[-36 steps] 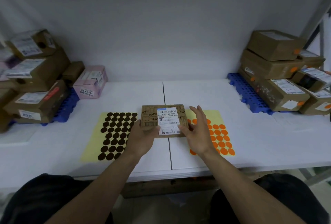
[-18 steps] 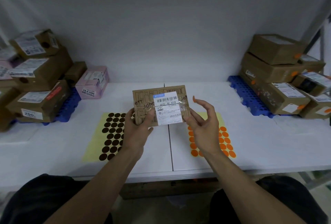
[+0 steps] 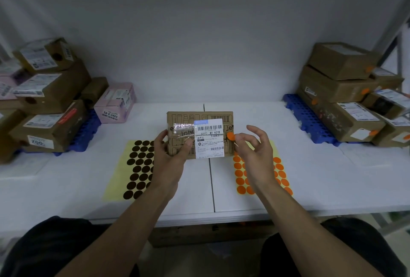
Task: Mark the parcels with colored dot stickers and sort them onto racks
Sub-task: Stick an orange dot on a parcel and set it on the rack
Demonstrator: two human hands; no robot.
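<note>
Lifted off the table [image 3: 332,177] since a second ago: parcel [image 3: 199,119], now held up above the seam, face tilted toward the camera. Orange dot [image 3: 231,136] now showing at the parcel's right edge.

Left hand [image 3: 170,157] grips the parcel's lower left corner, thumb curled over the front, fingers behind and out of sight. Right hand [image 3: 255,150], just right of the parcel, pinches the dot between thumb and forefinger, other fingers loosely spread. Cannot tell whether the dot touches the cardboard.

Hidden or unclear:
- Parcel's lower left corner covered by the left hand.
- Label [image 3: 208,139] on the parcel's front: barcodes plain, small print not legible.
- Orange sheet [image 3: 280,172], below right of the parcel, largely covered by the right hand and forearm.
- Dark sheet [image 3: 137,165], below left of the parcel, right column partly behind the left hand.
- Both side stacks cut off at the frame edges.

Carriers and loads:
- Left pallet [image 3: 86,130], blue, far left of the parcel: stacked brown boxes, two with a dark dot visible; pink box [image 3: 115,103] at its inner end.
- Right pallet [image 3: 308,121], blue, far right of the parcel: stacked brown boxes, several with an orange dot visible.
</note>
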